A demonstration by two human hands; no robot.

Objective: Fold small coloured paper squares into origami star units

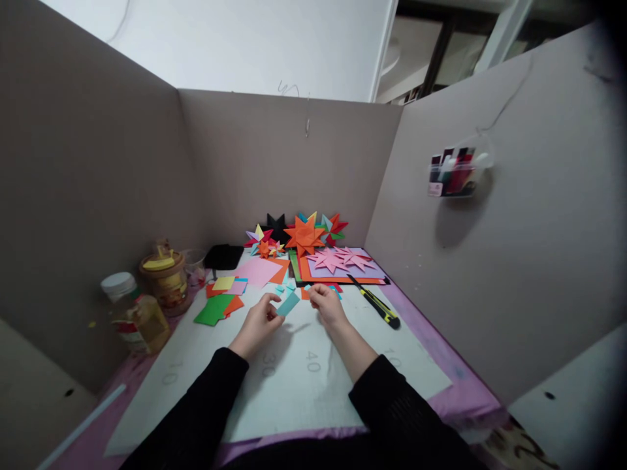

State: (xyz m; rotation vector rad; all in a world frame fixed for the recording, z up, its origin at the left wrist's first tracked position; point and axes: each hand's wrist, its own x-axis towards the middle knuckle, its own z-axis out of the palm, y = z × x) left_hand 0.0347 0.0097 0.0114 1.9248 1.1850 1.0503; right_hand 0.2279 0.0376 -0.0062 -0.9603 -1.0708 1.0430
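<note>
In the head view, a small light-blue paper piece [288,304] is pinched between the thumb and fingertips of the left hand [258,324], held just above the white cutting mat [294,385] near its far edge. The right hand [327,305] is curled just beside it, its fingertips closed on a tiny scrap (too small for its colour to be told with certainty). A few more light-blue scraps [289,286] are scattered on the mat just beyond the hands. To the right, a yellow-and-black utility knife [376,303] is laid diagonally on the mat, apart from both hands. To the left, green and orange paper squares [218,307] are stacked loosely, with a glue jar [166,281] and a white-capped bottle [134,313] beside the cardboard wall. Further back, pink folded stars [337,259] are set on a pile of coloured sheets, and an orange paper star [304,236] is propped among others against the rear wall.
</note>
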